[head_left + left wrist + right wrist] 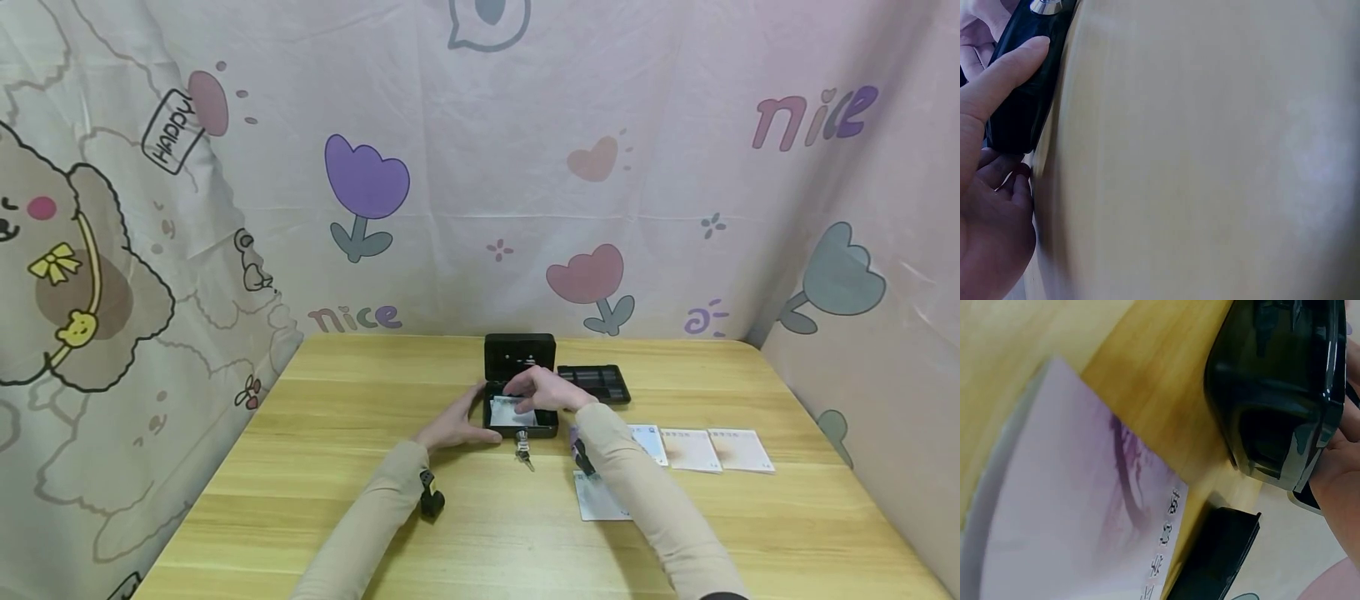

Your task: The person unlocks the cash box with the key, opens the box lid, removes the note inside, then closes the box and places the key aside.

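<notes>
A small black cash box (547, 431) stands with its lid (519, 354) raised. My left hand (453, 422) grips its left end, the thumb on the front wall beside the lock; in the left wrist view that thumb (1019, 65) lies along the black side. White paper slips (510, 412) lie inside the box. Over them reaches my right hand (545, 389), its fingers loosely bent and the fingertips right at the slips. Keys (524, 454) hang from the front lock. In the right wrist view, the right hand (1344, 487) is partly cut off beside the box.
A black compartment tray (611, 383) lies right of the box. Several printed paper slips (742, 450) sit on the wooden table (495, 542) to the right, some behind the right sleeve. One purple-printed slip (1072, 500) is close to the right wrist camera. A patterned cloth (465, 167) hangs behind.
</notes>
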Available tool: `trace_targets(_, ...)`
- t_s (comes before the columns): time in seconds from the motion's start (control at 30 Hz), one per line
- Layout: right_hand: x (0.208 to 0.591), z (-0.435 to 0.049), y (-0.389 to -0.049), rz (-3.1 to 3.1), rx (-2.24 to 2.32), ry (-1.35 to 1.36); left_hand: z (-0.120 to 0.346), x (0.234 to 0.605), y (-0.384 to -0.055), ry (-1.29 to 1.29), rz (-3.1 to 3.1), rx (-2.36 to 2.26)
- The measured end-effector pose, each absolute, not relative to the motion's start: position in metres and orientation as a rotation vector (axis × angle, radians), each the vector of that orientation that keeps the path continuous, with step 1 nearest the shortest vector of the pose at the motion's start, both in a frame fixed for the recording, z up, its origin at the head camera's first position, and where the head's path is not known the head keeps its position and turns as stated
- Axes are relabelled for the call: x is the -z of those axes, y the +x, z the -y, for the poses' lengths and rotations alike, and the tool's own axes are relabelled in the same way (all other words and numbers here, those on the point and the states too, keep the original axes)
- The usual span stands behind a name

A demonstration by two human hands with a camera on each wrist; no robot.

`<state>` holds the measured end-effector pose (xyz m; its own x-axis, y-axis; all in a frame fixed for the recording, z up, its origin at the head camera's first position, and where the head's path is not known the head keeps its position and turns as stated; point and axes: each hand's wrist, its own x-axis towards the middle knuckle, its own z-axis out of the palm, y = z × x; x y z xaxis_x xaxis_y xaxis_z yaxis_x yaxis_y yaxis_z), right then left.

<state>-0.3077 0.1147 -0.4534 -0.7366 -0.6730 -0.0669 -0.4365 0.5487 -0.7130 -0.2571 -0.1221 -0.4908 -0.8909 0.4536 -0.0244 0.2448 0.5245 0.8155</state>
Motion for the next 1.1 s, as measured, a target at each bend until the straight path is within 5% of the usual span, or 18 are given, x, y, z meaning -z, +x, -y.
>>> trace_targets(1.1,0.4512,-0.1116,-0.3044,-2.506,1.019,-0.921,0.1218,0.4893,-0.2556,0.577,-2.536,-1.297)
